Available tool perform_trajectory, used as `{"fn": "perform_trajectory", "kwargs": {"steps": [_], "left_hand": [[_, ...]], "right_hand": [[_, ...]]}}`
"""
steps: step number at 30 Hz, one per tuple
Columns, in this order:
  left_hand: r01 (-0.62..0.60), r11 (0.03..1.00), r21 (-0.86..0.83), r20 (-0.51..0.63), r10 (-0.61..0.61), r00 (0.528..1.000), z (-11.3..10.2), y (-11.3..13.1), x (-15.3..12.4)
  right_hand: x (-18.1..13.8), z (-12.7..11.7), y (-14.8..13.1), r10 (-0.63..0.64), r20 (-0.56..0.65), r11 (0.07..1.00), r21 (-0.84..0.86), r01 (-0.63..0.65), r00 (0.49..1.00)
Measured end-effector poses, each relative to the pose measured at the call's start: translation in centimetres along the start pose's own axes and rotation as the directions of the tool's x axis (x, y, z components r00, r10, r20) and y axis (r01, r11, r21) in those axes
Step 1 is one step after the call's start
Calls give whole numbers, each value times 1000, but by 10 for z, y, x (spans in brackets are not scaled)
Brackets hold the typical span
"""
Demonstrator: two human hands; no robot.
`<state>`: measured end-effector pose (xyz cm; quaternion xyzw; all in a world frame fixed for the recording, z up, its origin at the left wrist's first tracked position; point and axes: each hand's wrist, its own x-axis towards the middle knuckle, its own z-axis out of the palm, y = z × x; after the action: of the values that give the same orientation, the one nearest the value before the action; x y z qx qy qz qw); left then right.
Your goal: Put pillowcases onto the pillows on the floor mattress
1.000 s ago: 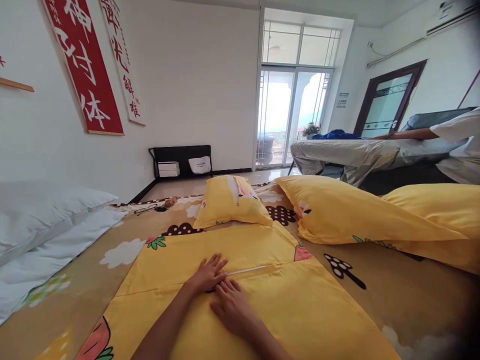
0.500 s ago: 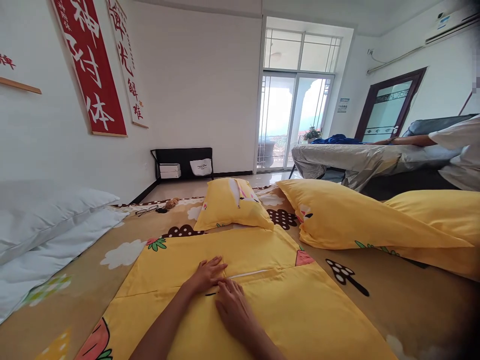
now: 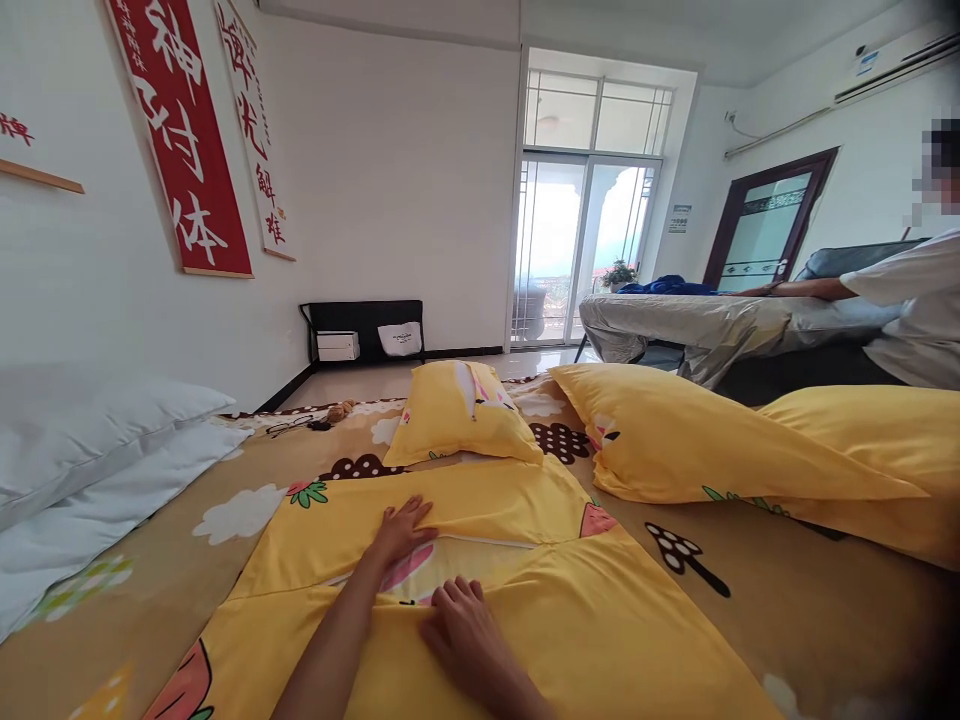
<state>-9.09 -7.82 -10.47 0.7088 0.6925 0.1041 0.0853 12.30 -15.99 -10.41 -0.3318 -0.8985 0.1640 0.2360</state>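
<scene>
A yellow pillowcase (image 3: 600, 640) with carrot prints lies flat before me, its crosswise opening (image 3: 457, 562) parted to show a paler, pink-marked inside. My left hand (image 3: 403, 530) rests on the upper panel at the opening's far edge, fingers spread. Curled over the near edge of the opening, the fingers of my right hand (image 3: 465, 625) grip the pillowcase fabric; the thumb is hidden. Just beyond it lies a smaller yellow pillow (image 3: 442, 425) with a slit in its cover.
White pillows (image 3: 112, 440) are stacked at the left. Larger yellow pillows (image 3: 690, 440) lie on the right of the patterned brown sheet (image 3: 675, 640). Behind them, a person in a white shirt (image 3: 915, 300) reaches over a plastic-covered table (image 3: 675, 315). A black rack (image 3: 367, 315) stands by the wall.
The opening has widened from a narrow slit to a broad gap. My left hand has moved slightly up and left, and my right hand has drawn toward me with the near edge.
</scene>
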Motion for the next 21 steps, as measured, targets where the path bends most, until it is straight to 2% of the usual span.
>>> {"fn": "perform_trajectory", "kwargs": {"steps": [3, 6, 9, 12, 15, 17, 18, 19, 20, 21], "left_hand": [[21, 999, 29, -5, -21, 1000, -3, 0, 5], [66, 995, 76, -51, -63, 997, -2, 8, 0], [85, 990, 113, -79, -77, 994, 1, 19, -12], [39, 992, 117, -60, -32, 998, 0, 25, -31], [20, 994, 108, -55, -15, 998, -9, 16, -53], [51, 998, -22, -143, -53, 988, -24, -7, -72], [93, 984, -153, -224, -126, 966, -35, -24, -83], [138, 943, -301, -303, -232, 924, -48, -46, -96], [186, 851, -491, -366, -395, 843, -64, -71, -112], [232, 790, -567, -389, -505, 770, -83, -98, -130]], "right_hand": [[-8, 1, 2, -75, 22, 996, 42, 74, 997], [-15, 1, 6, -71, 40, 997, 37, 70, 997], [-19, -5, 9, -88, 76, 996, 16, 87, 993], [-23, -15, 11, -105, 112, 994, 30, 103, 988], [-25, -16, 17, -117, 135, 993, 18, 116, 984], [-27, -9, 26, -141, 111, 990, -17, 143, 984], [-28, -3, 31, -143, 74, 988, -40, 146, 987], [-29, 5, 36, -134, 22, 989, -66, 135, 991], [-30, 12, 41, -118, -36, 989, -91, 114, 992], [-31, 20, 46, -104, -91, 989, -113, 93, 990]]}}
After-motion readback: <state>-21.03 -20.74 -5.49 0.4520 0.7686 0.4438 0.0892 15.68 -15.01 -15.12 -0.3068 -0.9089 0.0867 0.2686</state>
